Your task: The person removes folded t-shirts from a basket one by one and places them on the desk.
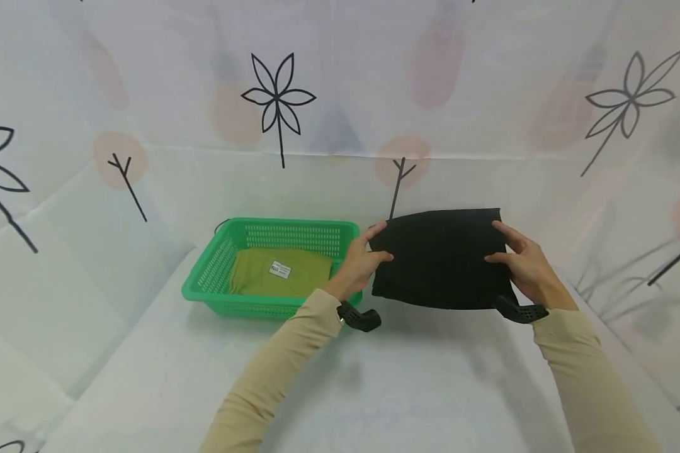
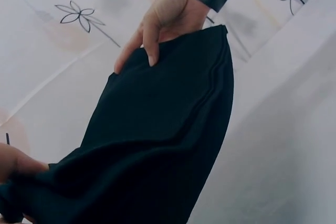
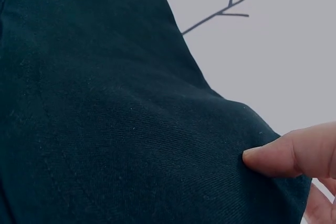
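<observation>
A folded black cloth (image 1: 439, 259) is held up above the table between my two hands. My left hand (image 1: 358, 263) pinches its left edge, the thumb lying over the front. At the opposite edge my right hand (image 1: 526, 267) grips the cloth, with its thumb on the near face. Stacked fold edges of the black cloth (image 2: 163, 93) show in the left wrist view, and the fabric sags in creases between the hands. Close up in the right wrist view, my right thumb (image 3: 283, 157) presses on the woven fabric (image 3: 131, 129).
Left of the cloth, a green plastic basket (image 1: 204, 274) stands on the white-covered table (image 1: 408, 390). Inside it lies a folded olive-green cloth (image 1: 308, 270) with a white label (image 1: 280, 269). A patterned white curtain (image 1: 351, 75) hangs behind.
</observation>
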`<state>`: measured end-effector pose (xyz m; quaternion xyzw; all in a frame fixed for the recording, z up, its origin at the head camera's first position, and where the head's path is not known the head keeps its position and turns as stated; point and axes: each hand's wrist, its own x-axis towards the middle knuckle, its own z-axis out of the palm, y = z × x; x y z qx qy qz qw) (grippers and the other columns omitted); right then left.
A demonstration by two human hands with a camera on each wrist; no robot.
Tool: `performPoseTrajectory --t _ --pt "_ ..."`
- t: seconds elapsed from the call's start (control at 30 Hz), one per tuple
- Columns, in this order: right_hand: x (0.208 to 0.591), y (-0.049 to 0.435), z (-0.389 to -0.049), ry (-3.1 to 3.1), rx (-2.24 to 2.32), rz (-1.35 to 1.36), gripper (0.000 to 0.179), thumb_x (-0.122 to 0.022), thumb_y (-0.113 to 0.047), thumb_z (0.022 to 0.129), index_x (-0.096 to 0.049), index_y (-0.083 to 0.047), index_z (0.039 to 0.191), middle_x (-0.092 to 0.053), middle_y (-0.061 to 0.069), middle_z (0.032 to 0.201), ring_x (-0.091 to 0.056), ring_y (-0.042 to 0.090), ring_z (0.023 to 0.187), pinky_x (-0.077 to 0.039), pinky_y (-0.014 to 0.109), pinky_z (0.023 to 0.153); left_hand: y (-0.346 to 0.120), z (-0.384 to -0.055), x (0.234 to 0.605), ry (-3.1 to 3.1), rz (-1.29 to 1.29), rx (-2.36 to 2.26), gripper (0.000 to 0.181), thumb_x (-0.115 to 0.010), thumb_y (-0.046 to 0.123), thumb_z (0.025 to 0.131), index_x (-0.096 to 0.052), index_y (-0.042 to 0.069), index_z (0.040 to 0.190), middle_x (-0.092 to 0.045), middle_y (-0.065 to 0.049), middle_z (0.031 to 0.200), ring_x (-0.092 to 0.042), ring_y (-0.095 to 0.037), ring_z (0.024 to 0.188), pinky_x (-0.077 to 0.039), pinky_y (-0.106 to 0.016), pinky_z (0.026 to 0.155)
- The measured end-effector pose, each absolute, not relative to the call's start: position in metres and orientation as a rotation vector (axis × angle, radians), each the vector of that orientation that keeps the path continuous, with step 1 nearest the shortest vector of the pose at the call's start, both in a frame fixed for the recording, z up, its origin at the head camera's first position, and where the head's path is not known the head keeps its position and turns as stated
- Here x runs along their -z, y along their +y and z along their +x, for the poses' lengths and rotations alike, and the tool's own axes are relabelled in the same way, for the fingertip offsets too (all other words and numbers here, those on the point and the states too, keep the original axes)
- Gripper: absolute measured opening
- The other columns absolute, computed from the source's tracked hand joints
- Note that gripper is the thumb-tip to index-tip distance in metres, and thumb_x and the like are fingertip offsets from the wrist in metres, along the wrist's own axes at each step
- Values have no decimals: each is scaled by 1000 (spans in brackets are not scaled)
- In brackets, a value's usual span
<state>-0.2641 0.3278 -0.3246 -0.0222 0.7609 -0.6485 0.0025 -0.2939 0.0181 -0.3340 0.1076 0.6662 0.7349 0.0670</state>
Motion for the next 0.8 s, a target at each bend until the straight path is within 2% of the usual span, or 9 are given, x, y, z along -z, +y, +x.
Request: performPoseTrajectory --t 0.03,0.07,0.17,0.33,0.6,0.8 --pt "326 329 -264 2391 2029 -68 85 -56 8 92 -15 -28 157 5 3 161 -11 35 143 -19 50 110 20 -294 335 2012 321 -2221 73 -62 -17 81 -51 21 143 -28 1 155 -33 -17 134 -41 -30 98" --pt "328 330 -264 2398 2019 -60 85 -56 8 92 -14 -28 157 5 4 161 -12 36 143 -19 51 110 22 -293 336 2018 319 -2224 73 -62 -18 80 -51 20 143 -28 1 155 -16 -20 142 -35 -34 105" --pt "332 332 -263 2403 2013 -34 86 -57 8 91 -13 -28 157 5 6 161 -12 39 142 -19 55 108 28 -292 338 2022 308 -2228 75 -61 -19 79 -50 18 143 -28 -1 156 -14 -23 144 -32 -41 107" --pt "338 336 -262 2355 2069 -17 89 -60 9 89 -16 -28 157 3 6 161 -11 38 142 -17 54 109 37 -288 343 2043 245 -2212 75 -61 -19 80 -50 19 143 -29 -2 155 -14 -25 144 -29 -44 109" --pt "347 341 -264 2367 2045 6 87 -59 8 90 -16 -28 156 4 7 161 -10 39 142 -15 56 109 45 -284 353 2102 218 -2159 73 -62 -15 82 -49 22 144 -30 0 155 -29 -24 135 -38 -42 101" --pt "355 345 -266 2422 1968 15 86 -57 5 91 -12 -29 157 9 10 160 -8 41 142 -16 57 109 51 -283 358 2117 211 -2148 74 -61 -15 83 -48 22 145 -28 -1 155 -19 -26 142 -30 -47 108"
